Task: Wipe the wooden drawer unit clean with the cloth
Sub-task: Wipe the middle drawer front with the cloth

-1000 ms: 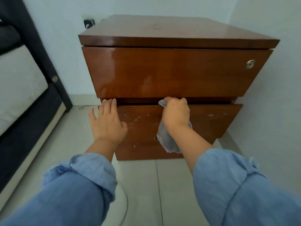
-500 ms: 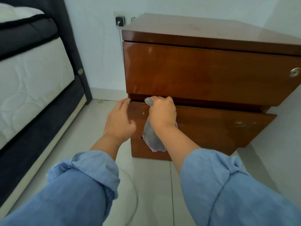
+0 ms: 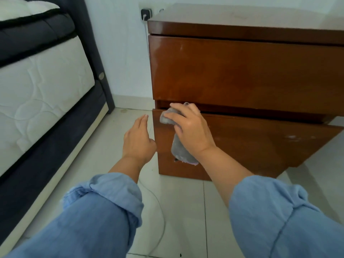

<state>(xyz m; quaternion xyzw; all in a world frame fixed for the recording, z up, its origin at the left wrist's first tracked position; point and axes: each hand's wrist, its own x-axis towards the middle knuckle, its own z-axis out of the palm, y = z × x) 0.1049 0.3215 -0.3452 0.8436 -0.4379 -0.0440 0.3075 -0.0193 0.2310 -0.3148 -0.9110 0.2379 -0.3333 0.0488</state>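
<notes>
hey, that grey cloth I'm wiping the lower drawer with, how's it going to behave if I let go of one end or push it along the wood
Probably floppy: the cloth hangs limp below the right hand, which bunches its top at the lower drawer edge. It looks thin and light, so it should fold rather than hold shape. On the glossy front it likely slides easily.

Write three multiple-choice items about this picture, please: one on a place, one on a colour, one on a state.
1. Where does the right hand press the crumpled cloth?
A. the unit's top
B. the top left corner of the lower drawer front
C. the floor

2. What colour is the cloth?
A. grey
B. red
C. green

3. How is the left hand?
A. gripping the cloth
B. closed in a fist
C. open, holding nothing

Key: 1 B, the fingers lie at that drawer's upper left edge; 2 A, the hanging fabric is grey; 3 C, its fingers are straight beside the glossy brown wooden drawer unit.
</notes>
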